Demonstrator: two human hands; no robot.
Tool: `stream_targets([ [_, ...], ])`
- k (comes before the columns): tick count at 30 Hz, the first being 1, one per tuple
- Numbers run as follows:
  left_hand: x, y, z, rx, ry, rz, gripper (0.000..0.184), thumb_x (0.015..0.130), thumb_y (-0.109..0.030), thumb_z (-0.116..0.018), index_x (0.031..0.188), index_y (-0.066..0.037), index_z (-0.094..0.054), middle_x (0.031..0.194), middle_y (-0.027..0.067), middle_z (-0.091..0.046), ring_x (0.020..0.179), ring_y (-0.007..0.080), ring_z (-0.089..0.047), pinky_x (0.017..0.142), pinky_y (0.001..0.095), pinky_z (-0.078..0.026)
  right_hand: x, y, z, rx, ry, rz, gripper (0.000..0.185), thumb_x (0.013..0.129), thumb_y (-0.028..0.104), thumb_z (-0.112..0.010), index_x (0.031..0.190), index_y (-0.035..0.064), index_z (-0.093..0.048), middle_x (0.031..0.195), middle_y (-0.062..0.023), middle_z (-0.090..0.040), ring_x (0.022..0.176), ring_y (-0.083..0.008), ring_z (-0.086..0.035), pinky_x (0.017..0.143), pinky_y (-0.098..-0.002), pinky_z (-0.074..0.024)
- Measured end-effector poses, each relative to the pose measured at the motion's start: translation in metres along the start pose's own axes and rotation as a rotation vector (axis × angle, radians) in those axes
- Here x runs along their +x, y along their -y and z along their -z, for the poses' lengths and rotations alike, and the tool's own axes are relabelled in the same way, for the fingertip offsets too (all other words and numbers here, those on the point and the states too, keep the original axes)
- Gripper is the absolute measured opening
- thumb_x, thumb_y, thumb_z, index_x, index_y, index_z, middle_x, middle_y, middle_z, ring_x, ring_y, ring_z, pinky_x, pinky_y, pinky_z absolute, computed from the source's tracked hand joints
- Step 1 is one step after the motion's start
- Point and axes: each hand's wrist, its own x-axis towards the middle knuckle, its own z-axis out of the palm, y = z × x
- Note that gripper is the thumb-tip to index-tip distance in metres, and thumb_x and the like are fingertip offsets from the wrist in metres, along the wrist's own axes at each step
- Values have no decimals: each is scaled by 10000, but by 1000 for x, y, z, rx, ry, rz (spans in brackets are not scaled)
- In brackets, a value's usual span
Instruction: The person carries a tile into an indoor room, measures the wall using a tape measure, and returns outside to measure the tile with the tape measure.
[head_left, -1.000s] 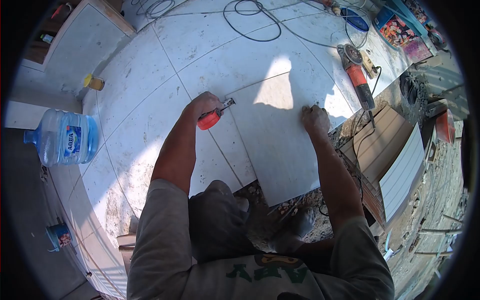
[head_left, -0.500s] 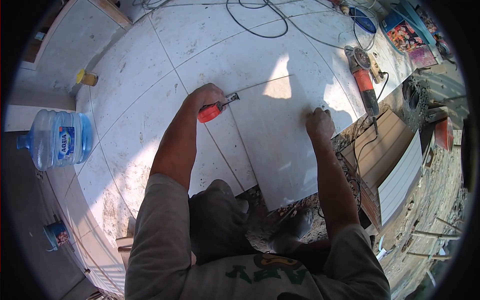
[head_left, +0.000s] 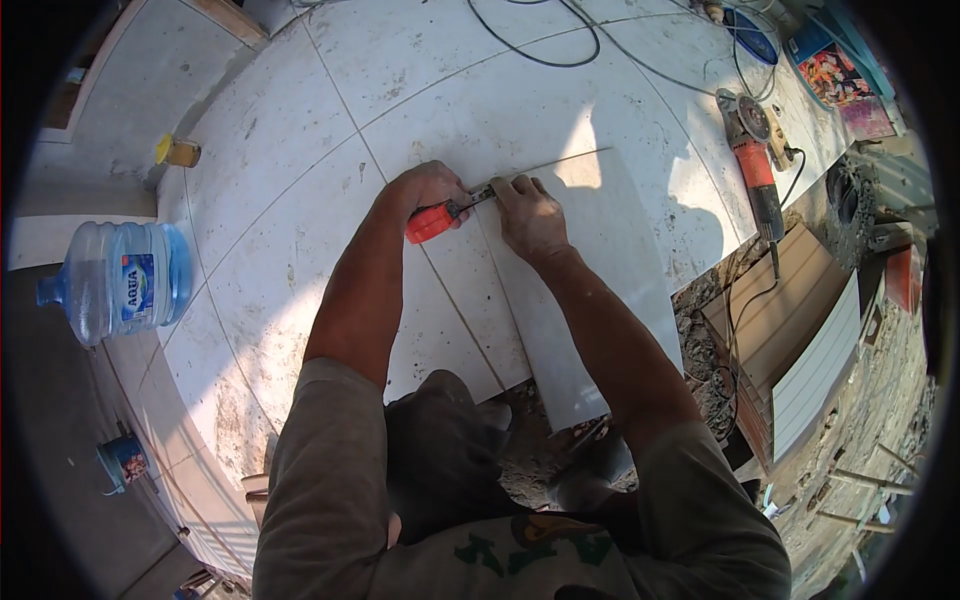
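My left hand [head_left: 432, 190] is closed around a red tape measure [head_left: 429, 223], with a short length of its blade drawn out to the right. At the blade's end my right hand [head_left: 530, 212] pinches the tip between thumb and fingers. Beneath both hands lies a loose pale floor tile [head_left: 570, 330], resting over the laid white tiles with its near end past their edge. The blade's tip sits by the far left corner of that tile. My right fingers hide the hook of the tape.
An angle grinder [head_left: 755, 165] lies to the right with its cable. Brown panels [head_left: 785, 300] are beyond the floor edge, over rubble. A large water bottle [head_left: 125, 280] lies on its side at left, near a small yellow-lidded jar [head_left: 178, 152]. Black cable [head_left: 540, 62] loops across the far tiles.
My right hand has left the loose tile's right edge and moved left to the tape's end, which it now pinches. My left hand still holds the tape measure.
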Motion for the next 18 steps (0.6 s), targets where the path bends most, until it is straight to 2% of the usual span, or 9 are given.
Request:
stream_targets([
  [12, -2, 6, 2, -126, 12, -12, 178, 793, -89, -574, 882, 60, -617, 773, 121, -658, 665, 188, -651, 610, 281, -527, 6, 7, -9, 5, 50, -9, 152, 720, 64, -547, 871, 71, -558, 872, -90, -559, 843, -284, -585, 656, -392, -532],
  [14, -5, 10, 0, -221, -46, -31, 177, 798, -80, -570, 894, 63, -613, 767, 119, -656, 659, 184, -649, 607, 277, -526, 7, 7, -10, -3, 64, -22, 146, 718, 66, -548, 863, 71, -559, 870, -92, -559, 851, -284, -583, 665, -395, -531],
  [18, -2, 7, 4, -63, -10, -20, 172, 807, -62, -560, 911, 66, -608, 767, 118, -654, 658, 183, -648, 606, 275, -526, 7, 8, -10, -7, 85, -56, 139, 711, 76, -554, 849, 70, -567, 864, -105, -556, 865, -293, -577, 686, -399, -527],
])
